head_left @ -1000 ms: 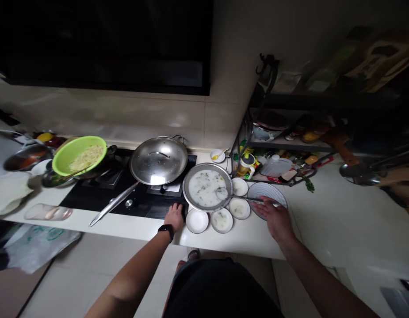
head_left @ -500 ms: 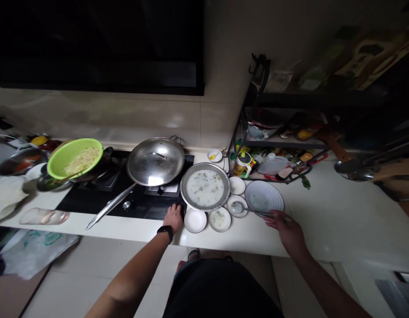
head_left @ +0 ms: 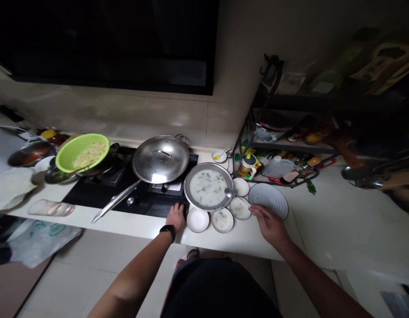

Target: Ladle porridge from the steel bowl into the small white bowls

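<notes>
My right hand (head_left: 269, 225) is closed on the handle of a metal ladle (head_left: 229, 193), whose bowl is over the right rim of a large metal basin (head_left: 187, 187). White soup with green bits (head_left: 207, 187) fills much of the basin. In front of and beside it stand small bowls: one front bowl (head_left: 222, 220), one right bowl (head_left: 239, 207) and one farther bowl (head_left: 240, 187) hold the same soup, while the leftmost bowl (head_left: 197, 220) looks empty. My left hand (head_left: 176, 217) rests with fingers spread on the cooktop's front right corner, holding nothing.
A lidded pan (head_left: 161, 159) sits on the cooktop, its long handle pointing front left. Left of it is a green basin (head_left: 66, 154) with pale shreds. A patterned plate (head_left: 273, 198) lies behind my right hand, near a shelf rack (head_left: 290, 143). A glass (head_left: 51, 207) lies at the left.
My right hand has moved left with the ladle, from over the right small bowl to the large basin's rim. Soup with green bits now shows in that small bowl. My left hand stays put.
</notes>
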`<state>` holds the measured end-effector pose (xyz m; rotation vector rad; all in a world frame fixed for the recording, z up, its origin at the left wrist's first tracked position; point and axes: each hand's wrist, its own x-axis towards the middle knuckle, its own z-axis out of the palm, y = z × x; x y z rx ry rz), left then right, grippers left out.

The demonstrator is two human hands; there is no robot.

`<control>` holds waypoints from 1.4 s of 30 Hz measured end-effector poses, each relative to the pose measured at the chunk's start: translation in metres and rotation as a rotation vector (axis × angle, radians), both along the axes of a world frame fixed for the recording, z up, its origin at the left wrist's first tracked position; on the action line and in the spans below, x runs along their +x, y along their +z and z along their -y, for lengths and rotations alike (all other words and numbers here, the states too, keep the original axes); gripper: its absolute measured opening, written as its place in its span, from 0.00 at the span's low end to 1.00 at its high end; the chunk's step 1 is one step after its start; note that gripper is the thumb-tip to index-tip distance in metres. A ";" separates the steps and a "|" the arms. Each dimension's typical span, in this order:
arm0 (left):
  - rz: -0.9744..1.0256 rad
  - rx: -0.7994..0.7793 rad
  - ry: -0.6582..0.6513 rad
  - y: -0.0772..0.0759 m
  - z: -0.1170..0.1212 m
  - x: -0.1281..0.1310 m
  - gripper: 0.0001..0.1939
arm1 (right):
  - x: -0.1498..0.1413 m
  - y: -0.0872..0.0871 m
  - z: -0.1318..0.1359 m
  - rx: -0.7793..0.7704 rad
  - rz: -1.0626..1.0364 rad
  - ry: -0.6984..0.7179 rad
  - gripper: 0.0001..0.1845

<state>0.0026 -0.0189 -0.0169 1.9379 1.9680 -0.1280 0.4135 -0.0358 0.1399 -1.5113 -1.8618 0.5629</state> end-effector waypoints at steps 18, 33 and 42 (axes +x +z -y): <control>0.034 -0.027 0.004 0.009 0.001 0.001 0.29 | -0.046 -0.055 -0.061 -0.451 -0.960 -0.490 0.26; -0.019 -0.005 -0.015 0.004 0.001 0.000 0.27 | 0.032 -0.012 -0.051 -0.207 -1.075 -0.613 0.29; -0.022 -0.029 -0.004 0.007 0.000 0.001 0.29 | 0.047 -0.019 -0.060 -0.186 -0.687 -0.631 0.30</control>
